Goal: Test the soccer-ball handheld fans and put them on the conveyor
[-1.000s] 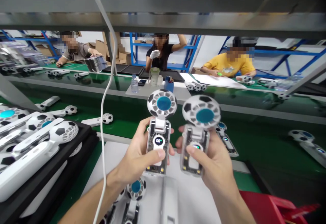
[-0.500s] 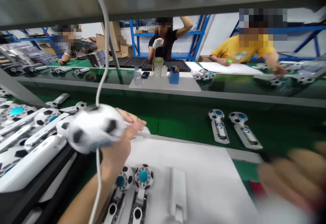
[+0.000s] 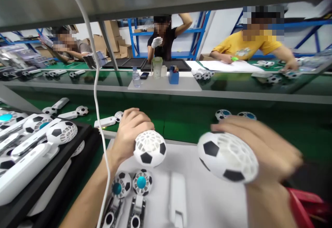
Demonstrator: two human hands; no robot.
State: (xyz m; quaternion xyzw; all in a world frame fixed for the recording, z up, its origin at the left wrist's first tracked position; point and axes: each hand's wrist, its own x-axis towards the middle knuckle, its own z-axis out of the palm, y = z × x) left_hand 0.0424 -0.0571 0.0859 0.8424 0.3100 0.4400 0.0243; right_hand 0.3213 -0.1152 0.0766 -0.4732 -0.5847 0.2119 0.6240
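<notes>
My left hand (image 3: 136, 122) is closed around a handheld fan with a soccer-ball head (image 3: 149, 148), its white grille facing up towards me; any handle is hidden behind the hand. On the right, my right hand (image 3: 269, 148), somewhat blurred, grips a second soccer-ball fan head (image 3: 228, 157), held above the white work sheet (image 3: 207, 197). Below my left hand lie two fans with blue round centres (image 3: 141, 182) and opened handles showing dark inner parts. Right of them is a white handle piece (image 3: 178, 200).
A black tray (image 3: 75, 148) heaped with soccer-ball fans stands at left. More fans (image 3: 105, 121) lie on the green belt (image 3: 176, 117). A white cable (image 3: 96, 93) hangs in front of my left arm. A red bin (image 3: 306, 203) sits at lower right. Three co-workers sit opposite.
My right hand has come in from the lower right and now holds a fan head. My left hand has turned its fan so the grille shows, and the fan has shifted right.
</notes>
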